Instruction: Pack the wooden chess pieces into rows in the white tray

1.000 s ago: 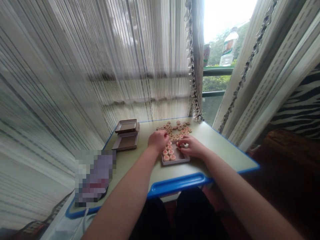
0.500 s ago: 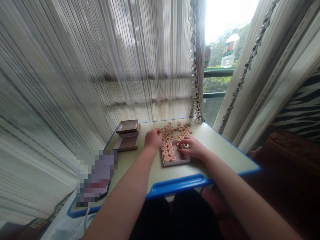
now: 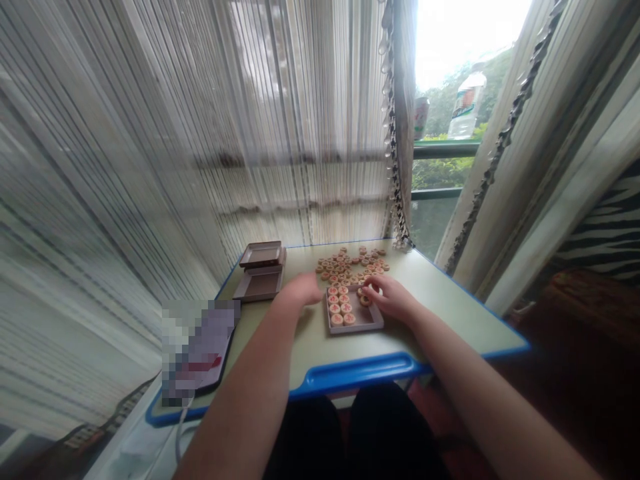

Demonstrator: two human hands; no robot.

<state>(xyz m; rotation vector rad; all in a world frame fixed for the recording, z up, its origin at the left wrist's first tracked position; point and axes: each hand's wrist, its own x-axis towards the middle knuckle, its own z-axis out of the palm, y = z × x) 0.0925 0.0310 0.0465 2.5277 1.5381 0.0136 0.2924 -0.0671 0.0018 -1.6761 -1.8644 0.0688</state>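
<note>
A shallow box stands near the middle of the table, with two columns of round pieces with red characters along its left side. My right hand is over the box's right edge, thumb and forefinger closed at a round piece near the back right corner. To the left of the box, my left hand hovers blurred above the table, its fingers smeared. Behind the box lie many loose round pieces.
Two open box parts sit at the table's back left. A phone-like device with a white cable lies at the left edge. The table has a blue rim and a blue trough in front. Curtains hang behind.
My left hand has moved back from the loose pieces, left and toward me. My right hand has stayed at the box's right side. The view has shifted slightly.
</note>
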